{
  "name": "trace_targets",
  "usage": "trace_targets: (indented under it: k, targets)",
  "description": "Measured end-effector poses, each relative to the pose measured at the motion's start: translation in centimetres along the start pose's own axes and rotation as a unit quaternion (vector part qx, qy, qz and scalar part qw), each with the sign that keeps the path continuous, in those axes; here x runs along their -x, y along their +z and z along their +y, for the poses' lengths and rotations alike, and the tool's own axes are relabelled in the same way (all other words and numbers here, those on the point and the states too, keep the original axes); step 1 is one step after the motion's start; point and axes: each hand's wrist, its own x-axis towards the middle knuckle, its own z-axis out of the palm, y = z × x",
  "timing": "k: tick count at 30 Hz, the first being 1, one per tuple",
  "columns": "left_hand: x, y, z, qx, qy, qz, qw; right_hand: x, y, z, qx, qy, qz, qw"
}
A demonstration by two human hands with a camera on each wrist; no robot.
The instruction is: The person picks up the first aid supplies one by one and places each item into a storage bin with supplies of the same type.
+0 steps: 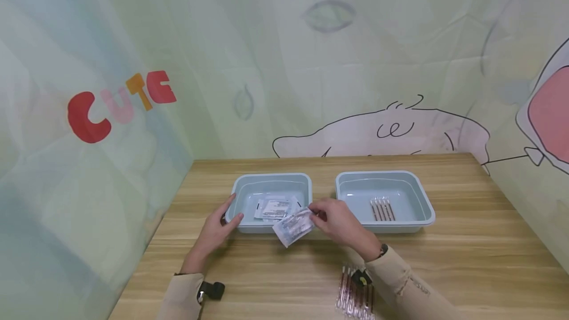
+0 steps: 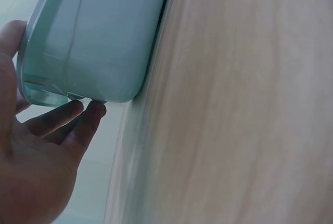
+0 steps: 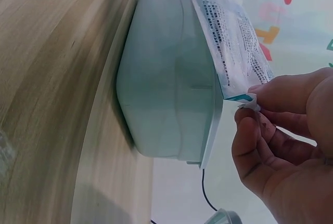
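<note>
My right hand [image 1: 337, 221] pinches one corner of a flat, printed sachet [image 1: 294, 227] between thumb and fingertips. The sachet hangs tilted over the front rim of the left light-blue plastic tray [image 1: 272, 177]; the right wrist view shows small dark print on the sachet [image 3: 229, 42]. Inside that tray lie several similar white sachets [image 1: 275, 209], overlapping. My left hand [image 1: 215, 231] holds the tray's front left corner, its thumb at the rim and its fingers against the outer wall, as the left wrist view of the hand [image 2: 47, 156] shows.
A second light-blue tray [image 1: 386, 176] stands to the right, holding several slim wrapped sticks [image 1: 382, 209] in a row. More wrapped brown sticks [image 1: 351, 293] lie on the wooden table [image 1: 266, 270] near the right forearm, partly hidden. A printed curtain [image 1: 249, 38] surrounds the table.
</note>
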Motion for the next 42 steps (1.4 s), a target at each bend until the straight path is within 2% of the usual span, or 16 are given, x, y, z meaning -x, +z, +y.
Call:
trace_targets:
  k: [9, 16, 25, 35, 42]
  targets:
    - [0.0, 0.0, -0.1, 0.003, 0.0, 0.002, 1.0, -0.2, 0.1, -0.1, 0.004, -0.008, 0.004, 1.0]
    - [0.0, 0.0, 0.0, 0.004, -0.003, 0.0, 1.0, -0.4, 0.2, -0.3, -0.001, 0.002, -0.004, 1.0]
    - [0.0, 0.1, -0.1, 0.0, -0.003, 0.003, 1.0, -0.6, 0.4, -0.2, 0.003, 0.016, 0.011, 1.0]
    - [0.0, 0.1, 0.0, -0.004, -0.004, 0.005, 1.0, -0.9, 0.8, -0.1, 0.018, 0.007, 0.036, 0.999]
    - [-0.1, 0.0, -0.1, -0.004, -0.003, 0.002, 1.0, -1.1, 0.9, -0.3, 0.012, 0.029, 0.031, 0.999]
